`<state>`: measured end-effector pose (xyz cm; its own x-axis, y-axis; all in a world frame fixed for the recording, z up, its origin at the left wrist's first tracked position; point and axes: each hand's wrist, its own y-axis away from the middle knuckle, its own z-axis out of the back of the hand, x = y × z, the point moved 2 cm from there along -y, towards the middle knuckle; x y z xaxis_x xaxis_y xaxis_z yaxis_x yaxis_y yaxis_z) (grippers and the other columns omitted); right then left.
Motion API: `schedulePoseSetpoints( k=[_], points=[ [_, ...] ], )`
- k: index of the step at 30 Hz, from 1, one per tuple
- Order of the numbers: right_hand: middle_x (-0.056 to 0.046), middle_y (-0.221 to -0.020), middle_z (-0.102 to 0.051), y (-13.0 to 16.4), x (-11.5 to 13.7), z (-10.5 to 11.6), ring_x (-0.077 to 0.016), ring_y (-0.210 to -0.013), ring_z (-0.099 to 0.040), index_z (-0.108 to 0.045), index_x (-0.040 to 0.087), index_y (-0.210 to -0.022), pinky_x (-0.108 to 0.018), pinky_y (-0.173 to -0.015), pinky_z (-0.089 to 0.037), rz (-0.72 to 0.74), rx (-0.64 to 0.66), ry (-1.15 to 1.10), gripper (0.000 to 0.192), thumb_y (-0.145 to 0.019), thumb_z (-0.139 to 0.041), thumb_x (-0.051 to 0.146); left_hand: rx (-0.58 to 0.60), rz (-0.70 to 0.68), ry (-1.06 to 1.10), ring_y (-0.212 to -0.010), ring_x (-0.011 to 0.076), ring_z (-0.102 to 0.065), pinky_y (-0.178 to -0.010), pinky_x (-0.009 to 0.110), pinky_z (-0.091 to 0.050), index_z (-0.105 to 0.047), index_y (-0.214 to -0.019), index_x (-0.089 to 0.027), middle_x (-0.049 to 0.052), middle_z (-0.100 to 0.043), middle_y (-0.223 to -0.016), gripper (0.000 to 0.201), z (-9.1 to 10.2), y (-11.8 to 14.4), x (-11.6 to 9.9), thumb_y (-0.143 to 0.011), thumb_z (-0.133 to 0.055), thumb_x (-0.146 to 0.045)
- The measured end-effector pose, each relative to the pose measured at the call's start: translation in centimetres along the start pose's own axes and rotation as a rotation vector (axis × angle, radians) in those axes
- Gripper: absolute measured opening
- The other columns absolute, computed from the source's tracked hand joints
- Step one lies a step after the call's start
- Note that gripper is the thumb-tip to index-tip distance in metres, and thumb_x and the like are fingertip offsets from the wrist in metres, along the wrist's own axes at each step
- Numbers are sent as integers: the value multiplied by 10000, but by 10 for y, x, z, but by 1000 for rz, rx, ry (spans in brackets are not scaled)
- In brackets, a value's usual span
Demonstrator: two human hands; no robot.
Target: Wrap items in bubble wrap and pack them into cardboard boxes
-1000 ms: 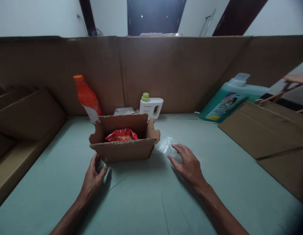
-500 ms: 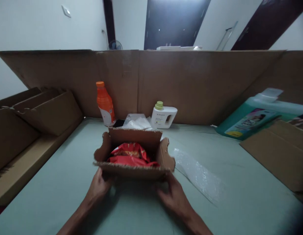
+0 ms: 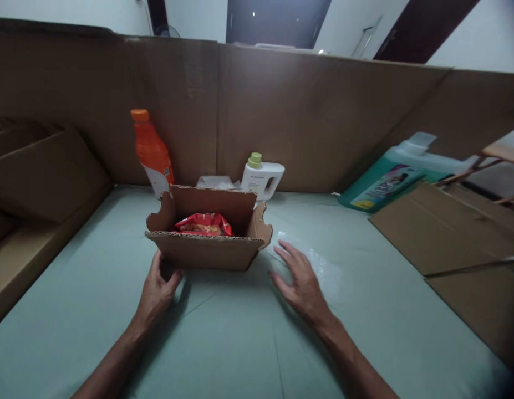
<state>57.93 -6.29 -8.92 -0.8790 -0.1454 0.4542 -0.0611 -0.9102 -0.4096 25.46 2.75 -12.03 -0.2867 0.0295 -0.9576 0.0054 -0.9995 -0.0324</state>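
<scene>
Left hand: the left hand (image 3: 157, 291) lies at the near left corner of the cardboard box (image 3: 207, 244), fingers loosely spread, fingertips touching the base of the box's front wall; it grips nothing.
Right hand: the right hand (image 3: 300, 280) rests palm down with fingers spread wide, just right of the box, on the near edge of a clear plastic sheet (image 3: 319, 266); it holds nothing.
Cardboard box: small, open at the top, flaps standing up and out, set on the worktop (image 3: 248, 343) between the two hands and slightly beyond them.
Box contents: a red packet (image 3: 204, 224) lies inside, its top showing above the front wall.
Plastic sheet: flat on the worktop to the right of the box, partly under the right hand's fingers.
Orange bottle: an orange bottle (image 3: 152, 152) with an orange cap stands tilted behind the box's left corner, near the back wall.
White bottle: a white bottle (image 3: 263, 177) with a green cap and a handle stands behind the box's right side.
Crumpled plastic: a clear bag (image 3: 215, 182) sits between the two bottles, just behind the box.
Green jug: a large green jug (image 3: 390, 174) leans at the far right.
Surround: a cardboard wall (image 3: 302, 116) rises behind the worktop; flat cardboard sheets (image 3: 456, 233) lie at the right.
</scene>
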Motion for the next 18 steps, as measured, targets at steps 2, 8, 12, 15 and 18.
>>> schedulePoseSetpoints(
  k=[2,8,12,15,18],
  points=[
    [-174,-1477,-533,3,-28,11,-361,-1317,-521,-561,184,-1385,-562,-1045,-442,-68,-40,157,547,-870,-609,362,-22,36,16,-1413,302,-464,-1177,466,-370,-368,-1505,-248,153,-496,-1503,778,3,15,4,-813,-663,-450],
    [-124,-1081,-762,6,-58,16,-297,-1034,-678,-730,192,-1005,-483,-885,-493,-162,-34,249,291,-879,-468,210,-113,41,-6,-1379,325,-490,-1152,529,-405,-437,-1462,-240,153,-519,-1470,663,14,91,8,-857,-633,-428],
    [-83,-1040,-775,32,2,25,-263,-976,-702,-727,224,-1014,-425,-845,-503,-36,103,112,256,-953,-488,294,64,-145,-141,-1356,334,-516,-1139,544,-421,-554,-1374,-236,144,-553,-1438,569,3,129,-1,-827,-663,-351],
    [-56,-1020,-777,53,66,33,-233,-915,-704,-717,234,-1038,-391,-823,-507,106,314,-69,233,-971,-495,258,254,-316,-173,-1448,365,-405,-1160,581,-381,-450,-1488,-258,152,-434,-1563,817,-10,140,-15,-732,-758,-305],
    [-27,-1030,-776,57,118,39,-204,-909,-703,-705,249,-1090,-363,-854,-502,203,496,-215,240,-974,-497,220,416,-381,-122,-1380,373,-488,-1135,560,-405,-604,-1361,-216,166,-557,-1462,663,-16,136,-34,-728,-758,-341]
  ],
)
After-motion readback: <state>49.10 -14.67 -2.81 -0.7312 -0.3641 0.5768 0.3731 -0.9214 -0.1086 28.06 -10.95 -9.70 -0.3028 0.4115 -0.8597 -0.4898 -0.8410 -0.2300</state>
